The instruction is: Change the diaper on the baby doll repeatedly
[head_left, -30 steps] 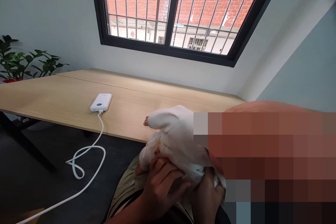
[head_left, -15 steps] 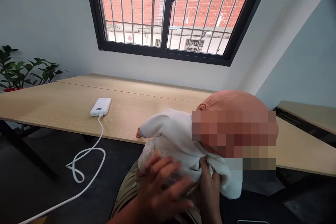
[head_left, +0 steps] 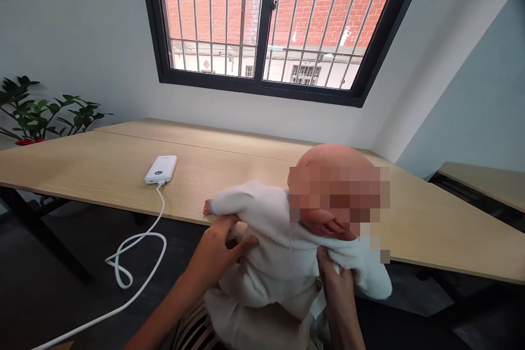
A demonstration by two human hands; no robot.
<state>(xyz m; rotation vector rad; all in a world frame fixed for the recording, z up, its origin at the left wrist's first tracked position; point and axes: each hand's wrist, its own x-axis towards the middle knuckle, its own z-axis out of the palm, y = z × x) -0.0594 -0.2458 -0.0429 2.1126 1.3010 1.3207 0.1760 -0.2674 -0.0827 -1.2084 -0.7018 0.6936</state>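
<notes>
A baby doll (head_left: 262, 229) in a white fleece outfit leans over my lap at the table's front edge, its bald head to the right and partly pixelated. One small doll hand pokes out of a blue-trimmed sleeve at the left, over the table. My left hand (head_left: 219, 254) grips the doll's side below that arm, thumb across the front of the fleece and fingertips hidden behind. On the other side, my right hand (head_left: 338, 281) is closed on the doll's outfit beneath its other arm, the sleeve draped past my knuckles. The doll's legs are hidden by cloth.
The light wooden table (head_left: 197, 147) runs along the wall under a barred window (head_left: 258, 27). A white power bank (head_left: 161, 168) lies on it, its white cable (head_left: 143, 279) looping down in front. A potted plant (head_left: 49, 115) stands far left; another tabletop (head_left: 484, 191) is at right.
My left hand, spread and blurred before, has moved up and taken hold of the doll's side. The doll's head has shifted left and its body sits more upright. My right hand keeps its grip.
</notes>
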